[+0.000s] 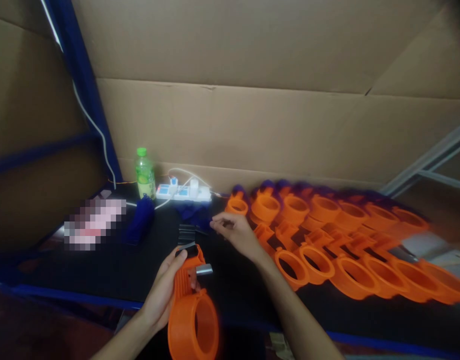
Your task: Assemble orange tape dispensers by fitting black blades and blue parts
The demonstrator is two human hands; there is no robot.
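Observation:
My left hand [164, 280] is wrapped round an orange tape dispenser [194, 320], near the front edge of the table. The dispenser has a large open ring at its lower end, a silvery metal piece sticking out on its right side and a dark part at its top under my thumb. My right hand [235, 234] hovers over the table with thumb and fingers pinched together. Whatever it may hold is too small to make out. Just left of it lie several dark strips [187, 234] and a blurred dark blue piece [200, 214].
Rows of orange tape dispensers [352, 275] cover the right side of the black table [102, 272]. At the back stand a green-capped bottle [144, 175] and a white power strip [183, 192] with plugs. A blue object [140, 222] lies left, beside a pixelated patch. Cardboard [252, 125] walls the back.

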